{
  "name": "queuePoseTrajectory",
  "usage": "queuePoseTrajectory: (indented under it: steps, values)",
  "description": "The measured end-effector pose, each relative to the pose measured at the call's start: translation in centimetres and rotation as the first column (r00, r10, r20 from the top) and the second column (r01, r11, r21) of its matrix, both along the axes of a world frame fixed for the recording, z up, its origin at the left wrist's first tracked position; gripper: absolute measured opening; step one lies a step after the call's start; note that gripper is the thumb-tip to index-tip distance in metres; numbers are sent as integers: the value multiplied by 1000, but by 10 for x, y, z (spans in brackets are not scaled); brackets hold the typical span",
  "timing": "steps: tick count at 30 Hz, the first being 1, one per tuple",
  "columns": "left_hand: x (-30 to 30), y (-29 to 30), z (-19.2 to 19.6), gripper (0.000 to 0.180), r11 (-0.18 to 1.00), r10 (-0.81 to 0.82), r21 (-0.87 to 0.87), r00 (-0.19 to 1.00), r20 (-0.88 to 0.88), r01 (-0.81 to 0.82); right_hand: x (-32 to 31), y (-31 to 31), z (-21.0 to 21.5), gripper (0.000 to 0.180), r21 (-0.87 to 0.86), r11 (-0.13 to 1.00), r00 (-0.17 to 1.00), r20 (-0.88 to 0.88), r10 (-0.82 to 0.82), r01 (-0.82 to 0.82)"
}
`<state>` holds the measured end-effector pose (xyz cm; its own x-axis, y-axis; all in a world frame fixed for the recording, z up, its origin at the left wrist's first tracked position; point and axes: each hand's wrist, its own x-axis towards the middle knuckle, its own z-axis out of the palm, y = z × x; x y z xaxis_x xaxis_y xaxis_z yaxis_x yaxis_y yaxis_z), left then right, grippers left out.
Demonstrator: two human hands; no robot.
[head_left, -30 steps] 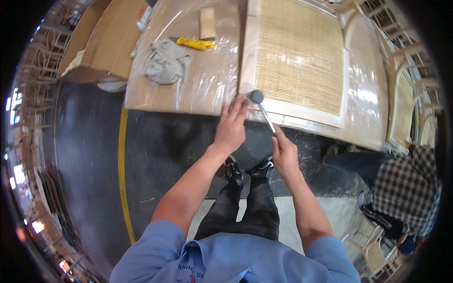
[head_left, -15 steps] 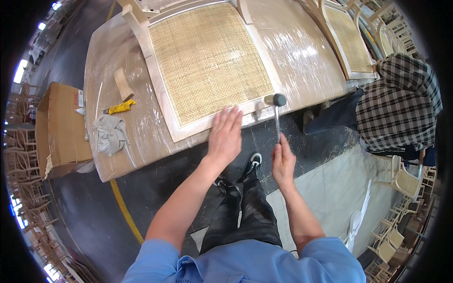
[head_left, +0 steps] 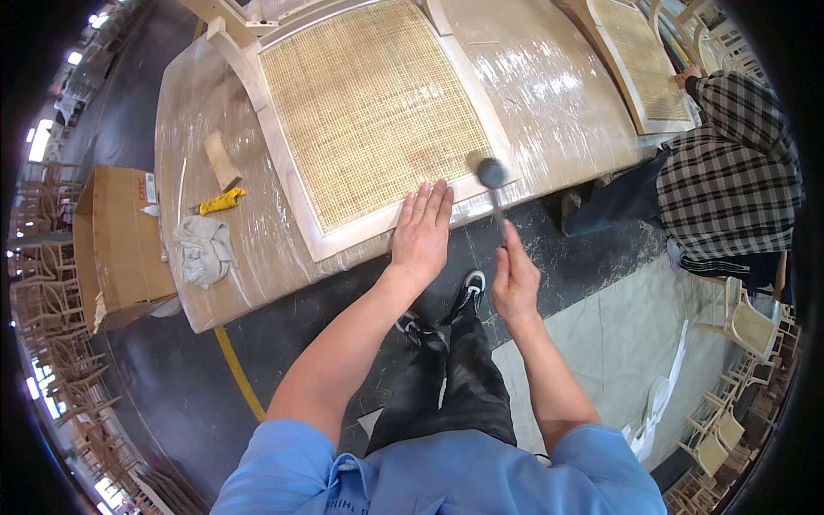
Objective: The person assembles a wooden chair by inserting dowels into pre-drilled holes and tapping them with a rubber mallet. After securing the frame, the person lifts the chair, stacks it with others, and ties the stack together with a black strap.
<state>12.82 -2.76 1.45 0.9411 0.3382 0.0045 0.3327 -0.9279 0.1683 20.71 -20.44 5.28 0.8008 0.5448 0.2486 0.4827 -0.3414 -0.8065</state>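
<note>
While right fingers (head_left: 512, 239) clamp one mallet (head_left: 491, 173), left fingers (head_left: 432, 206) together; seemingly on one panel (head_left: 369, 116)

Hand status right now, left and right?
Left hand: open, fingers laid flat on the pale wood-framed woven cane panel.
Right hand: closed, holding the round black-headed mallet with slim grey handle.

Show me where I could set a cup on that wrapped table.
The broadest bare patch of brown plastic-wrapped tabletop lies between the large pale-wood cane panel and the similar panel at right. A narrow strip separates the first from the light wooden block. Crowded: around the crumpled grey cloth, and by the left hand and dark-headed mallet.
</note>
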Motion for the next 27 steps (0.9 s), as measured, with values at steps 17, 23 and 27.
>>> queuePoseTrajectory:
  steps: [17,23,27]
  values:
    - [6,4,15,74,1000,27,7,998,-65,-27,24,-7,17,41,123,976,979,-116,-165,179]
    - [8,-2,23,75,1000,10,21,986,-168,-7,43,-16,4,43,-162,977,968,-189,-165,135]
    - [11,1,24,76,999,32,45,983,-180,-24,37,-4,43,42,247,950,972,-184,-149,192]
